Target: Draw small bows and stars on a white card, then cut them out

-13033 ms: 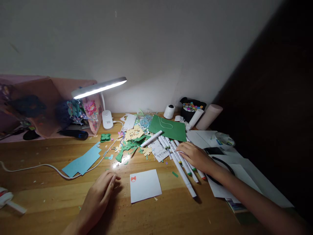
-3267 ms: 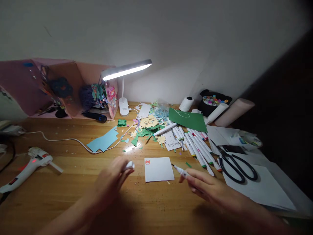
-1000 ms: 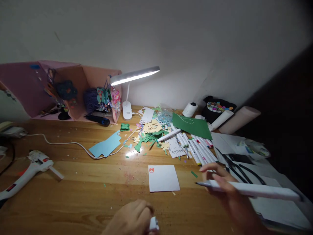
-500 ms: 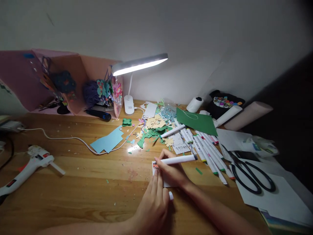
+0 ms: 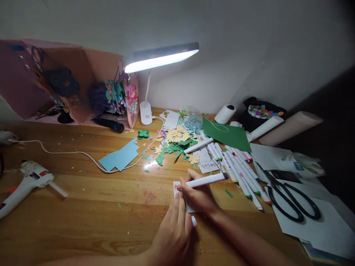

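Toward the near edge of the wooden worktop (image 5: 91,221), the left hand (image 5: 176,229) lies over a small white card (image 5: 190,207), fingers straight and close together, their tips on its left part; a white cap (image 5: 194,221) sticks out by the thumb side, and I cannot tell whether the thumb grips it. The card lies flat, mostly covered by the 2 hands, an orange-red mark (image 5: 176,187) showing in its far left corner. The right hand (image 5: 198,194) has its fingers closed around a dark-ended white marker (image 5: 206,180), the tip at the mark; contact is too small to tell. Toward the worktop's left edge lies a white glue gun (image 5: 24,189); toward its right edge, black-handled scissors (image 5: 273,180) lie on white sheets (image 5: 327,229), beside a loose row of markers (image 5: 241,177). Farther off are light-blue paper (image 5: 119,155), a heap of paper scraps (image 5: 176,136) and a green sheet (image 5: 230,136). Along the far edge, a lit lamp (image 5: 163,56) stands between a pink box (image 5: 105,64) and a white spool (image 5: 224,115).
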The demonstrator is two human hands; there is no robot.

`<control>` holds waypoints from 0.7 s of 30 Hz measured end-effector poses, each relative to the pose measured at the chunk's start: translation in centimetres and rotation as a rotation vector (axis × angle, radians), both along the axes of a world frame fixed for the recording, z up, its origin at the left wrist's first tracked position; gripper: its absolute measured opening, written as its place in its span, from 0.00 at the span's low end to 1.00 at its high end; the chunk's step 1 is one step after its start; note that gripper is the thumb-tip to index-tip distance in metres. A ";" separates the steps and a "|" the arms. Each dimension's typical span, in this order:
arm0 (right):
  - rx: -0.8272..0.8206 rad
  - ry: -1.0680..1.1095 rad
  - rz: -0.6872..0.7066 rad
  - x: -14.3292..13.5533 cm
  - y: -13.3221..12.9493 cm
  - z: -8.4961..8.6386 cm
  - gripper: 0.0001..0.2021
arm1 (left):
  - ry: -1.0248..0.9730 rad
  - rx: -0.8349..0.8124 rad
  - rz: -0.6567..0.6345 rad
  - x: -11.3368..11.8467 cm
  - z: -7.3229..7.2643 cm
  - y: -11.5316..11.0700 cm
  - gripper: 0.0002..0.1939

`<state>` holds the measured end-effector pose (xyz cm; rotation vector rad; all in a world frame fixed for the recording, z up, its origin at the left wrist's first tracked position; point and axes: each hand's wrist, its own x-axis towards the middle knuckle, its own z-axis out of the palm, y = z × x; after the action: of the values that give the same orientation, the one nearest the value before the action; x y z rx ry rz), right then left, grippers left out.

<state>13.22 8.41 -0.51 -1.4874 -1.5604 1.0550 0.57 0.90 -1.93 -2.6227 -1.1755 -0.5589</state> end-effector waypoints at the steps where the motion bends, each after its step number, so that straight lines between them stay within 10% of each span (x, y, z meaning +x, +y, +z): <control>1: -0.002 -0.003 0.006 0.0 0.0 0.0 0.15 | -0.006 0.005 0.010 0.1 -0.1 -0.1 0.17; 21: 0.022 -0.047 0.015 0.0 0.0 0.2 0.16 | 0.026 -0.057 -0.007 0.2 -0.1 -0.4 0.16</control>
<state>13.24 8.45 -0.35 -1.4976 -1.6133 1.0156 0.80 0.51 -2.00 -2.6744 -1.1927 -0.4984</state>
